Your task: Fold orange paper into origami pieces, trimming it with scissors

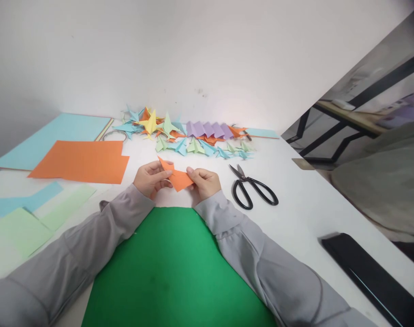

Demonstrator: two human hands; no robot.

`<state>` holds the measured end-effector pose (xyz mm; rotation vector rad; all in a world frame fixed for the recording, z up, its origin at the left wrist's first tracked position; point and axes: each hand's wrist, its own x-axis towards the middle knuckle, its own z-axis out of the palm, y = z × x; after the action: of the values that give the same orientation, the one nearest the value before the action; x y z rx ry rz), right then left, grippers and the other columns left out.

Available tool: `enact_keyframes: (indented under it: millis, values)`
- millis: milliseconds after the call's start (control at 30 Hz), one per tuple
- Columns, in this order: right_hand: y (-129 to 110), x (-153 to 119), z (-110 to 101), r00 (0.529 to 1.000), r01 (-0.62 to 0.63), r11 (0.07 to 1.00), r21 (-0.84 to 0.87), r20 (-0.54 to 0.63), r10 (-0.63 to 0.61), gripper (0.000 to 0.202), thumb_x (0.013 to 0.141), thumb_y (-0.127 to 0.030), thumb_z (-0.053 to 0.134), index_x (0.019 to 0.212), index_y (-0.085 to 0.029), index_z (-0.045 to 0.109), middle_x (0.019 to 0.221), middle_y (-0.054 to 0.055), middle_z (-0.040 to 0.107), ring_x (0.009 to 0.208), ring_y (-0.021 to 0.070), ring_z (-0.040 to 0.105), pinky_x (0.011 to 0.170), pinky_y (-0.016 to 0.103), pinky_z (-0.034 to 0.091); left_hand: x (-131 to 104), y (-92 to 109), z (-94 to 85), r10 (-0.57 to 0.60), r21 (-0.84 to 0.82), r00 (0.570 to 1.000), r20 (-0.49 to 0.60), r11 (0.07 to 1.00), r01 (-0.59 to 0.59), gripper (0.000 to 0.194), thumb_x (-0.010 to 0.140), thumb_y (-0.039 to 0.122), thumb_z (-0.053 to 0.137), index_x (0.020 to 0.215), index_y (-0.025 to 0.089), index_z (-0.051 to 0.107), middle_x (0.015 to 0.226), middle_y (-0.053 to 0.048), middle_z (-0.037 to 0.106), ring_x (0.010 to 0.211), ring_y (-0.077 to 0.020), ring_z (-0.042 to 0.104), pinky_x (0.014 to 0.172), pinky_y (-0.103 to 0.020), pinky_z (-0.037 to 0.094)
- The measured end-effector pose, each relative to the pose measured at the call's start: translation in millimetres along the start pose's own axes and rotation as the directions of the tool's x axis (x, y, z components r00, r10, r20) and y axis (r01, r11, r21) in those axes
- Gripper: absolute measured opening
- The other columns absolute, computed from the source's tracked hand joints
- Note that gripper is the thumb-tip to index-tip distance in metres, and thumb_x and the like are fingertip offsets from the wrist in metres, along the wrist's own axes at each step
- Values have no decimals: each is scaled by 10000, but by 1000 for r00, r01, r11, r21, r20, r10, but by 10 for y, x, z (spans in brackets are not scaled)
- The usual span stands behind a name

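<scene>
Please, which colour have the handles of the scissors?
The handles of the scissors are black; they show best in the head view.

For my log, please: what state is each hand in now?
Left hand: closed, holding the folded orange paper.
Right hand: closed, pinching the same paper.

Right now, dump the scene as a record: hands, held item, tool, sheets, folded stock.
left_hand: left hand, pinching one side of the fold
right_hand: right hand, pinching the other side
held: orange fold, off the table
tool: scissors, blades slightly apart, lying right of the right hand
sheets_left: orange paper, blue paper, green paper
sheet_center: green sheet, between the forearms
folded_stock: multicolored figures, along the wall
</scene>
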<state>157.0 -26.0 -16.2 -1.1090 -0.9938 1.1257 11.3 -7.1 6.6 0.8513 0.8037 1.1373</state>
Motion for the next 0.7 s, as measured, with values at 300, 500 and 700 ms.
enact_keyframes:
  millis: [300, 500, 700]
  values:
    - [-11, -15, 13, 993, 7, 999, 32, 117, -11, 350, 506, -360, 782, 748, -178, 607, 568, -37, 595, 455, 97, 507, 437, 236, 415, -4, -39, -32, 16, 17, 1000, -27, 1000, -15, 338, 463, 147, 796, 744, 118, 611, 616, -11, 645, 602, -144, 636, 555, -268, 563]
    - [26, 27, -12, 999, 35, 994, 100, 32, -38, 265, 533, -331, 760, 670, -178, 592, 514, -48, 562, 385, 83, 454, 386, 240, 388, -10, -66, -25, 109, 137, 994, -18, 985, -105, 303, 449, 179, 805, 687, 103, 633, 642, 9, 610, 551, -107, 597, 530, -273, 569]
    - [4, 22, -7, 997, 82, 993, 81, 4, -83, 288, 547, -343, 748, 750, -187, 617, 602, -24, 605, 407, 74, 452, 367, 225, 357, -9, -92, -39, 183, 269, 981, 69, 943, -195, 354, 449, 180, 807, 745, 110, 625, 762, -13, 611, 635, -155, 632, 506, -281, 567]
